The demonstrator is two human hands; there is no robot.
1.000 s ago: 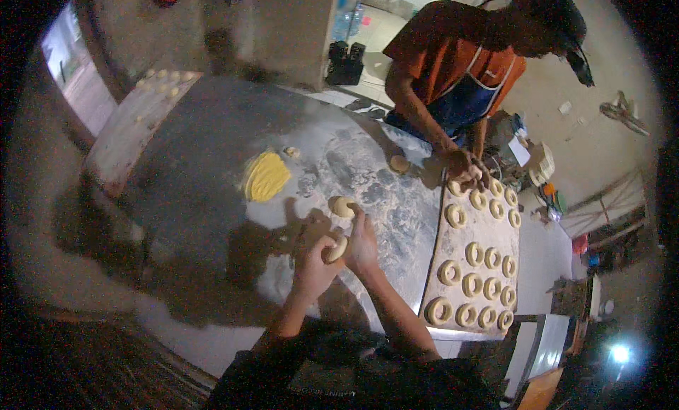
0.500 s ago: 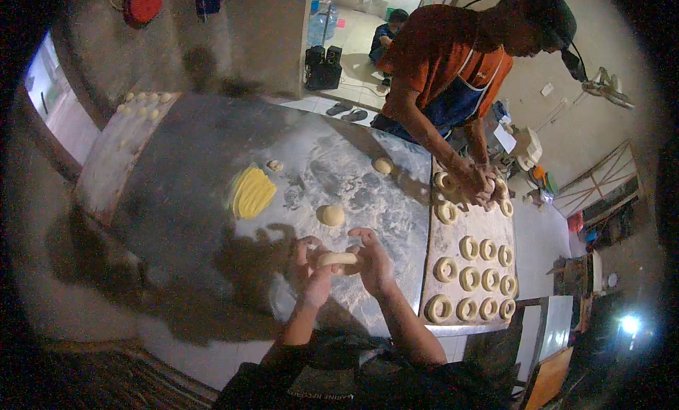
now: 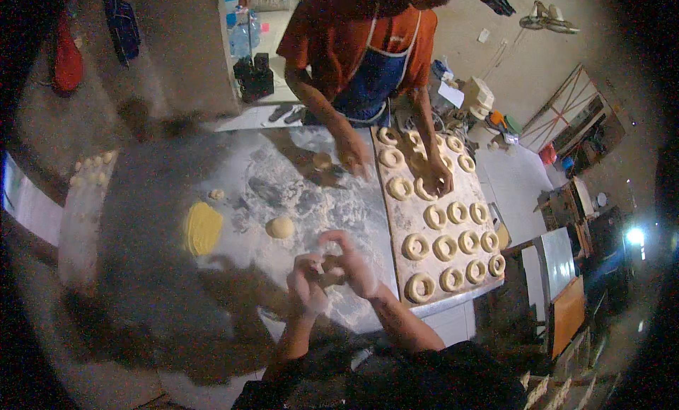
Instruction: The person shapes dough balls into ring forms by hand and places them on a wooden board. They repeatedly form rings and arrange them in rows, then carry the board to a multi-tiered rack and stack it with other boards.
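Above the floured metal table, my left hand and my right hand are close together with fingers curled round a piece of dough. Fingers and motion blur hide most of the dough, so its exact shape cannot be made out. Just beyond my hands a round dough ball rests on the flour. A yellow smear of a soft paste and a small dough scrap lie farther left. Another dough ball sits near the far edge, beside the co-worker's hand.
To the right, a wooden board carries several rows of dough rings. Across the table a co-worker in an apron has one hand at a ring and the other over the table. Small dough balls line a board at far left.
My view has turned right, so the table appears shifted left. My hands have closed further over the dough. The co-worker's hands have parted, one now over the table, and another ring lies on the board.
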